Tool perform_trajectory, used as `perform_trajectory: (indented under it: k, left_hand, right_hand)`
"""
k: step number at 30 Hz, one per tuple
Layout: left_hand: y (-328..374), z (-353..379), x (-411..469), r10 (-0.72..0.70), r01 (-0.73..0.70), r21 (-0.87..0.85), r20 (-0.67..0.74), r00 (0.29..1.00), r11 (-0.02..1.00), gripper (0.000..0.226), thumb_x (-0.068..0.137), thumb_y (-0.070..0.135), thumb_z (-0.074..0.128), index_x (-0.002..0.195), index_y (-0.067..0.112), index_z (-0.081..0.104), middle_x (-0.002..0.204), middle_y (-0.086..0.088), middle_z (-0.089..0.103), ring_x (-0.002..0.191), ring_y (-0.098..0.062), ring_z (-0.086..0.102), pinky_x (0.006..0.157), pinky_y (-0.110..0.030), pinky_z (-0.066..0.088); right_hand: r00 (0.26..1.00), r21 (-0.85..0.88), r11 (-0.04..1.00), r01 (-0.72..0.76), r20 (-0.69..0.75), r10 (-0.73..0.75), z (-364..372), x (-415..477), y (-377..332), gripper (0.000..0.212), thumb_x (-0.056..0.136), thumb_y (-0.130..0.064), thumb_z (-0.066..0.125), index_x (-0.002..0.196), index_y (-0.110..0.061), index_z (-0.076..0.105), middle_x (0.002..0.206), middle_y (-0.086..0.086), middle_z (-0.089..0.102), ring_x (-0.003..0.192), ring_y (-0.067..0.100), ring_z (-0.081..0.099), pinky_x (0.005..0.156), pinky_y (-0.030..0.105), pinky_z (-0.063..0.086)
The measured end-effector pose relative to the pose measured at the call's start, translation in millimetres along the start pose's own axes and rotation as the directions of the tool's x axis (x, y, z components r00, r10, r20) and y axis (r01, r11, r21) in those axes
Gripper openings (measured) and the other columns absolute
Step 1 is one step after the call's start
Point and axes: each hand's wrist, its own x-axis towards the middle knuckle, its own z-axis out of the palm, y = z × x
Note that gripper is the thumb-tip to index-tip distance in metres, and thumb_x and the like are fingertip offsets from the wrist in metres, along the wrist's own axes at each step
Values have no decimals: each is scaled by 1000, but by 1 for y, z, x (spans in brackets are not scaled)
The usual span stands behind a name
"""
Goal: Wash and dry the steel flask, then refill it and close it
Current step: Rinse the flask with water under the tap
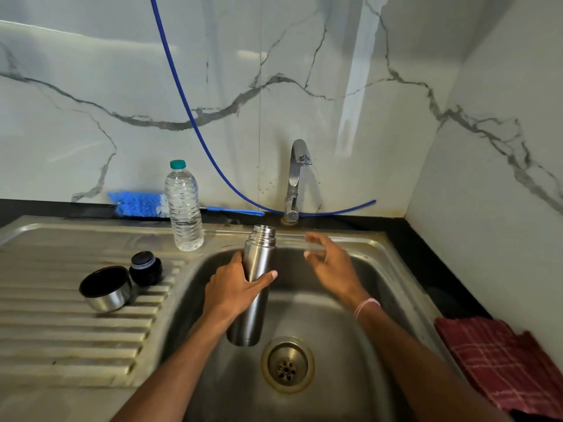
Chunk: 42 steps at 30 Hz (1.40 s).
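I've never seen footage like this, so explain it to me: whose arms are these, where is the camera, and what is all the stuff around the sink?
No machine here: the picture comes from a camera worn on a person's head, looking down at both arms over a steel sink. The left hand grips an open steel flask; the right hand is empty, fingers spread, near the tap. On the draining board lie a steel cup and a black stopper. Behind are a water bottle and a blue bottle brush; a red cloth lies right.
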Motion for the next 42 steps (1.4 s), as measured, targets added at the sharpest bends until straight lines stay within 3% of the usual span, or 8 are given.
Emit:
perform_trajectory:
  k: [3, 7, 11, 17, 26, 35, 37, 42]
  left_hand:
    - [0, -1, 1, -9, 10, -31, 22, 1000, 999, 97, 55, 96, 52, 124, 29, 55, 113, 0, 73, 102, -28, 71, 88, -46, 59]
    - [0, 1, 1, -6, 7, -9, 43, 999, 1000, 86, 65, 88, 62, 127, 29, 54, 116, -1, 72, 103, -27, 71, 89, -46, 58]
    - [-1, 2, 2, -7, 8, -21, 37, 999, 1000, 83, 67, 86, 64, 126, 29, 54, 115, 1, 73, 103, -26, 71, 90, -45, 58]
    - [0, 6, 2, 41, -42, 13, 60, 997, 999, 74, 73, 78, 69, 126, 30, 54, 116, 3, 71, 103, -22, 70, 89, -41, 57]
    - [-3, 3, 3, 9, -9, 9, 42, 999, 1000, 73, 70, 81, 67, 120, 31, 54, 114, 2, 72, 103, -25, 70, 90, -44, 57]
    - [0, 6, 0, 89, -94, 41, 113, 990, 995, 69, 75, 74, 71, 124, 30, 52, 116, 3, 71, 100, -19, 70, 88, -42, 58]
    - [2, 6, -1, 104, -113, 59, 135, 985, 992, 68, 75, 75, 71, 123, 30, 52, 116, 3, 70, 100, -19, 69, 88, -42, 58]
    - [10, 10, -8, 137, -155, 120, 145, 980, 981, 69, 73, 78, 69, 121, 31, 52, 115, 3, 70, 101, -21, 69, 86, -40, 56]
  right_hand:
    - [999, 90, 996, -10, 54, 5, -5, 34, -14, 68, 102, -8, 59, 159, -36, 35, 141, -10, 52, 121, 13, 59, 86, 18, 51]
    - [984, 115, 992, -58, 173, 38, 2, 64, -27, 89, 99, 3, 57, 163, -46, 17, 164, 1, 36, 131, 20, 56, 104, 43, 55]
    - [973, 127, 991, -31, 230, 1, 11, 76, -28, 97, 95, 10, 55, 162, -45, 13, 162, 3, 43, 110, 13, 62, 80, 28, 51]
    - [963, 82, 996, -32, 268, 9, 6, 82, -21, 102, 93, 20, 49, 161, -49, 14, 165, 1, 37, 143, 22, 49, 92, 31, 50]
    - [928, -211, 971, 108, 371, -23, -9, 88, -39, 89, 99, 17, 42, 162, -42, 19, 160, 5, 45, 151, 26, 38, 111, 31, 40]
    - [985, -167, 982, 86, 165, -58, -25, 48, -28, 69, 96, 14, 49, 154, -23, 47, 150, -4, 57, 138, 14, 54, 82, 4, 48]
    - [987, -169, 982, 89, 149, -64, -30, 27, -24, 62, 95, 11, 55, 147, -22, 55, 137, -6, 67, 127, 6, 60, 90, 7, 49]
    - [990, 19, 993, -119, 77, 117, -25, -18, -15, 37, 98, 1, 59, 123, -24, 69, 109, -3, 77, 93, 10, 74, 65, 13, 54]
